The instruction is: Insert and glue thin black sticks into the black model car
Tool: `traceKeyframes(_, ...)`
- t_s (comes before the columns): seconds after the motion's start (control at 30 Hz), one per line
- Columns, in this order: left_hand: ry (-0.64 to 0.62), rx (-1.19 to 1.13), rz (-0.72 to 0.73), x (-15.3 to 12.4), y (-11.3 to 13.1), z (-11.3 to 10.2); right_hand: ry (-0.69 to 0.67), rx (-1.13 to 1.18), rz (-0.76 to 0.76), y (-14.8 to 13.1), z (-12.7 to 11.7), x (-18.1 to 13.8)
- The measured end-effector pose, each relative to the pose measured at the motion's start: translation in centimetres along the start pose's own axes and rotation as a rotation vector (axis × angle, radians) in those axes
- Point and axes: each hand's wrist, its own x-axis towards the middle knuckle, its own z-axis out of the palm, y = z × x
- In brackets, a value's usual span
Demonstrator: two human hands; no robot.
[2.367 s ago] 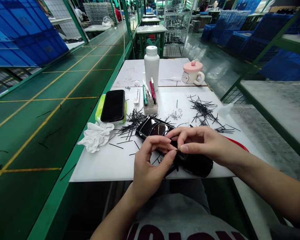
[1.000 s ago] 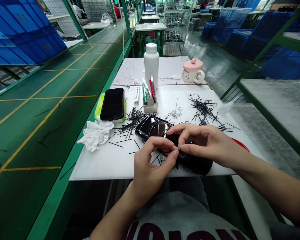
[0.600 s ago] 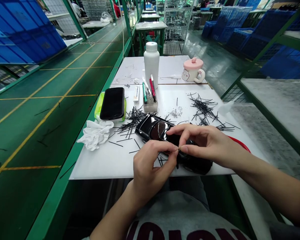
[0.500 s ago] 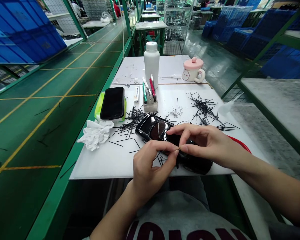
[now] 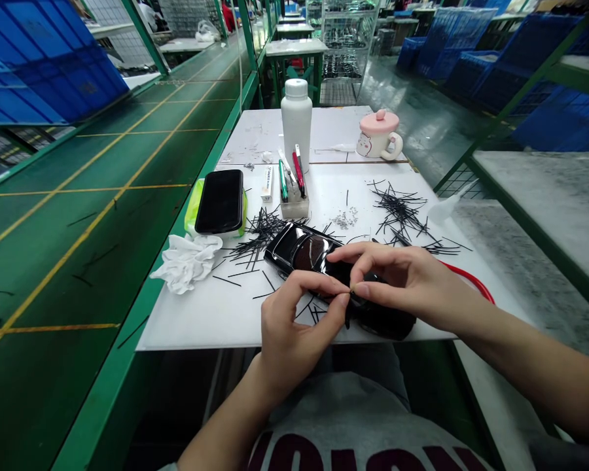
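**Two hands pinch a tiny piece over black sunglasses**

Seen from the wearer's head, looking down at a white table (image 5: 211,314). The left hand (image 5: 294,327) and right hand (image 5: 407,288) meet fingertip to fingertip near the table's front edge. Each hand has thumb and forefinger closed tight on a tiny piece (image 5: 352,288), too small to identify, while the other fingers curl loosely. Directly beneath the fingertips lies a pair of glossy black sunglasses (image 5: 302,252), flat on the table – whether the hands touch it cannot be told.

Thin black sticks (image 5: 400,212) lie scattered in two heaps, one right of the sunglasses and one left. A crumpled white cloth (image 5: 186,261) sits at the left edge, just in front of a dark phone (image 5: 220,201) resting on a green pack (image 5: 191,206). Farther back stand a pen holder (image 5: 293,193), a white bottle (image 5: 296,121) and a pink-lidded mug (image 5: 379,134). A red cord (image 5: 474,282) curves beside the right wrist.
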Motion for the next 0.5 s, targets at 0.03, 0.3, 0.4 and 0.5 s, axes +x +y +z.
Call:
traceKeyframes(0.03,-0.001,-0.011,-0.012,0.00,-0.02,0.00,0.004,0.005,0.005,0.00,0.02,0.01)
traceKeyframes(0.3,0.019,-0.100,-0.122,-0.04,0.41,-0.03,0.003,0.041,0.022,0.22,0.14,0.04)
traceKeyframes(0.4,0.024,-0.134,-0.146,-0.06,0.56,-0.01,0.004,0.054,0.005,0.26,0.22,-0.07)
traceKeyframes(0.5,0.038,-0.137,-0.154,-0.04,0.61,0.04,0.009,0.052,0.001,0.20,0.31,-0.22)
